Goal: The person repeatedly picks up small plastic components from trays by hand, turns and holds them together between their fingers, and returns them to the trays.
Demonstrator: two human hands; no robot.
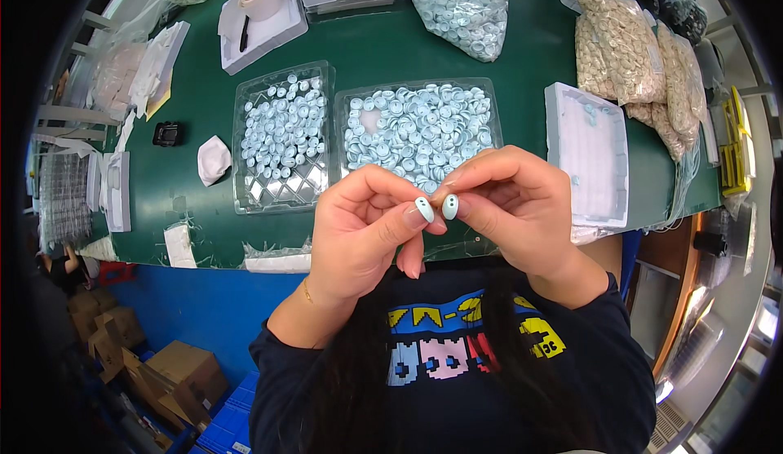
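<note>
Close together above the table's near edge, my two hands each pinch a small pale-blue oval piece with two dark dots. My left hand (355,234) has one piece (424,209) between thumb and index finger. In my right hand (522,209), the other piece (450,207) is held the same way, its dotted face toward me. Just beyond the fingers, a clear plastic tray (369,119) is heaped with round pale-blue pieces. To its left, a second clear tray (243,189) holds a looser spread of them. What the curled fingers behind the pieces touch is hidden.
On the green table (522,70), a white tray (591,168) lies to the right, near bags of beige pieces (616,46). A bag of pale-blue pieces (465,13) stands at the back. Further left are a tape roll (259,0), a black pen (244,34) and a small black box (167,134).
</note>
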